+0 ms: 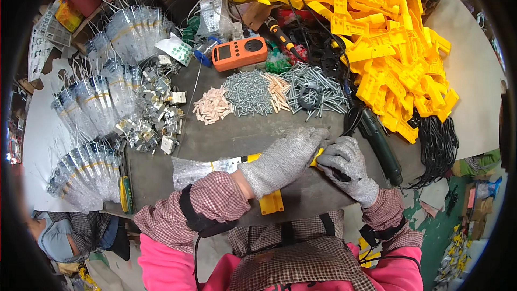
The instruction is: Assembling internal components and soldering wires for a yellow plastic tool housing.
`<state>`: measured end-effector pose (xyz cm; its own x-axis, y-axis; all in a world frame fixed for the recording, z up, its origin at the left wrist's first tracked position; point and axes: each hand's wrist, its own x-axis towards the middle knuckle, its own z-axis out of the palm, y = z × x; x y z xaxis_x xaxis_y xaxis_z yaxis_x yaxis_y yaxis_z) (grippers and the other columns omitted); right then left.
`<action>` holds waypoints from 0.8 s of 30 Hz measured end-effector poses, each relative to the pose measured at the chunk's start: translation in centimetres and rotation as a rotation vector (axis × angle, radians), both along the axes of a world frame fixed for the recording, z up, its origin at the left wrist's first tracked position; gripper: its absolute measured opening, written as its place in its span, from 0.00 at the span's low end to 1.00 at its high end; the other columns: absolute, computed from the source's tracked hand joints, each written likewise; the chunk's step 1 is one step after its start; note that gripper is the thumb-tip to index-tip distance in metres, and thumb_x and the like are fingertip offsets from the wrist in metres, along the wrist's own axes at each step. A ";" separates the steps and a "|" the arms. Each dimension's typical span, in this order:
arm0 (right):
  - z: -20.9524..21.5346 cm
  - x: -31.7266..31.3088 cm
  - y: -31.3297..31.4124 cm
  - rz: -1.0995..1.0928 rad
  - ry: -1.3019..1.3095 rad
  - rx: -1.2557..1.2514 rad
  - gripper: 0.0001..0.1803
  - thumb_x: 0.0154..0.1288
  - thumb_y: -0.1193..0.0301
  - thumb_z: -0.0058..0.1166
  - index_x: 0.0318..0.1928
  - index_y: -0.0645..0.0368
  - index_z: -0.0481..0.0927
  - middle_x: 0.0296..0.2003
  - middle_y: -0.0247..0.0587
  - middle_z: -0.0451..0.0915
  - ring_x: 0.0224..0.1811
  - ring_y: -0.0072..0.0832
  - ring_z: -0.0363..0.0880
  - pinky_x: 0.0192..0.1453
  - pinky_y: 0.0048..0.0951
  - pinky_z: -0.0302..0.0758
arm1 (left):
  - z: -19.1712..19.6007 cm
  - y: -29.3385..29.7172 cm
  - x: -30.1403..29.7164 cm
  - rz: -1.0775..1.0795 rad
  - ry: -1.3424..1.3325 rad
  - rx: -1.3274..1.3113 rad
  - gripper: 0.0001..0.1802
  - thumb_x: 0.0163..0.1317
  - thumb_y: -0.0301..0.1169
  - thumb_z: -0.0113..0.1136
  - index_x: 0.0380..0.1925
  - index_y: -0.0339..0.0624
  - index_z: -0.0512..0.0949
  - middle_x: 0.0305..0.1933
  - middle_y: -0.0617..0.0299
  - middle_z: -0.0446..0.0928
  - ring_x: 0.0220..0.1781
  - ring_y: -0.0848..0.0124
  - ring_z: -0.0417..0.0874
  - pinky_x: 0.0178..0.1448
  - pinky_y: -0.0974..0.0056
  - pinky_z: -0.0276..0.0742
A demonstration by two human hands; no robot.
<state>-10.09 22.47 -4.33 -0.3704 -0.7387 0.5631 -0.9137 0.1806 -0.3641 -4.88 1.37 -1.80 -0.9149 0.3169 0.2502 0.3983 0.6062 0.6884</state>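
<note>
— How is the light?

— Bright and even, from above; the heap of yellow plastic brackets (388, 38) is vivid and nearly washed out at its top. Shadows are soft and short on the dark grey table (226, 140).

— Any glare?

— The clear plastic packets (97, 102) glint white.

— Sharpness?

— Crisp in the middle. Toward the black round rim, straight edges bend and detail smears.

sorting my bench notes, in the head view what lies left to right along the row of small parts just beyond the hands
pinkish plastic plugs → grey screws → pale wooden-looking sticks → longer grey screws with a black ring on them → dark green power tool
</note>
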 end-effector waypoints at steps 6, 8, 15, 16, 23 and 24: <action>-0.1 -0.2 0.1 0.001 0.001 0.011 0.17 0.46 0.75 0.73 0.39 0.49 0.83 0.41 0.32 0.79 0.46 0.39 0.76 0.54 0.44 0.72 | 0.3 -1.0 -0.7 -0.124 -0.030 -0.018 0.21 0.65 0.28 0.59 0.58 0.37 0.74 0.54 0.42 0.78 0.56 0.46 0.79 0.60 0.50 0.76; -0.3 -0.2 0.1 -0.004 0.003 0.010 0.17 0.46 0.75 0.73 0.38 0.48 0.83 0.40 0.32 0.79 0.47 0.39 0.76 0.54 0.43 0.72 | 0.8 -1.0 -0.9 -0.161 -0.001 0.001 0.22 0.65 0.28 0.60 0.59 0.38 0.73 0.55 0.42 0.78 0.57 0.46 0.79 0.61 0.50 0.75; -0.9 -0.3 0.0 -0.014 -0.028 0.016 0.18 0.46 0.76 0.72 0.38 0.48 0.81 0.40 0.32 0.78 0.46 0.39 0.76 0.54 0.42 0.71 | 2.2 -1.2 -2.1 -0.191 -0.344 -0.018 0.22 0.63 0.29 0.62 0.57 0.40 0.73 0.51 0.44 0.78 0.55 0.49 0.80 0.59 0.52 0.76; -0.9 -0.3 0.1 -0.029 -0.026 0.026 0.18 0.46 0.76 0.72 0.38 0.48 0.80 0.40 0.32 0.78 0.46 0.39 0.76 0.53 0.42 0.71 | 2.2 -1.1 -2.3 -0.204 -0.344 -0.014 0.22 0.62 0.29 0.63 0.57 0.40 0.72 0.51 0.45 0.78 0.54 0.49 0.80 0.58 0.53 0.77; -0.5 -0.6 0.0 0.048 -0.072 -0.001 0.17 0.46 0.77 0.71 0.37 0.49 0.80 0.40 0.32 0.77 0.45 0.38 0.76 0.51 0.40 0.71 | 1.3 -2.0 -2.1 -0.166 -0.131 -0.119 0.22 0.65 0.31 0.61 0.58 0.41 0.71 0.51 0.44 0.79 0.51 0.46 0.82 0.53 0.51 0.79; -0.3 -0.6 -0.1 0.047 -0.061 -0.014 0.16 0.47 0.77 0.71 0.37 0.49 0.80 0.40 0.33 0.77 0.45 0.38 0.76 0.51 0.40 0.71 | 1.1 -1.8 -2.0 -0.163 -0.131 -0.122 0.22 0.65 0.31 0.61 0.58 0.41 0.71 0.51 0.44 0.79 0.51 0.46 0.82 0.53 0.51 0.79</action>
